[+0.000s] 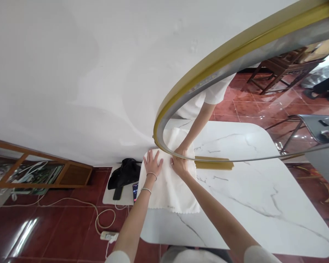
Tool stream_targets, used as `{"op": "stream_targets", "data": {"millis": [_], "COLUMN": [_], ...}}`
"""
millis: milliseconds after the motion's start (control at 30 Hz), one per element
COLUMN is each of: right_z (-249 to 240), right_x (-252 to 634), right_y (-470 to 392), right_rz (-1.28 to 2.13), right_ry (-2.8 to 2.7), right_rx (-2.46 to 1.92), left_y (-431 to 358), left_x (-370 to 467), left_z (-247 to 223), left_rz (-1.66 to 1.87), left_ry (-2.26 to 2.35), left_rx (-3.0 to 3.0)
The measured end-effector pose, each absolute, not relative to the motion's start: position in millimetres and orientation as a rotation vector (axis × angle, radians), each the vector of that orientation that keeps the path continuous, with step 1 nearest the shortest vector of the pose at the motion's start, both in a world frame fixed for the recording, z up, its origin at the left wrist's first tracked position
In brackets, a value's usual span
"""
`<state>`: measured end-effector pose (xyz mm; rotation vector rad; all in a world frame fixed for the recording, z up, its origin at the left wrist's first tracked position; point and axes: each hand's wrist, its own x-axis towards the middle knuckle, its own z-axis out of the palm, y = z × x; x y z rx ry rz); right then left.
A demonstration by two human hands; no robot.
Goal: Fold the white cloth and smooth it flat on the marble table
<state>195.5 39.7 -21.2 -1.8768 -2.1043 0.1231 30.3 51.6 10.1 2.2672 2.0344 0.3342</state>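
A white cloth (170,190) with a scalloped edge lies on the left part of a white marble-patterned table (249,204). My left hand (152,163) presses flat on the cloth's upper left, fingers spread, with two bracelets on the wrist. Near the base of the mirror, my right hand (179,165) rests on the cloth's right side, a ring on one finger. Its fingers point toward the mirror and are partly hidden by the rim, so their grip is unclear.
A gold-rimmed mirror (178,86) stands against the wall on a gold base (215,163). Left of the table are a black bag (125,173), phones (117,193), a power strip (109,235) with cables, and a wooden cabinet (75,173).
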Motion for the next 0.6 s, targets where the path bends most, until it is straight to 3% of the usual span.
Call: {"op": "stream_targets", "data": {"millis": [300,600], "right_z": [-17,-12], "right_x": [212,197], "right_y": [-85,-21], "right_rz": [0.053,0.052], "right_ry": [-2.321,-2.308], "right_rx": [-1.429,-1.583], "left_y": [-79,5], "left_x": [26,26], "left_z": [3,7], "left_rz": [0.442,0.435], "left_ry": [2.162,2.098], "left_rx": [2.147,2.121]}}
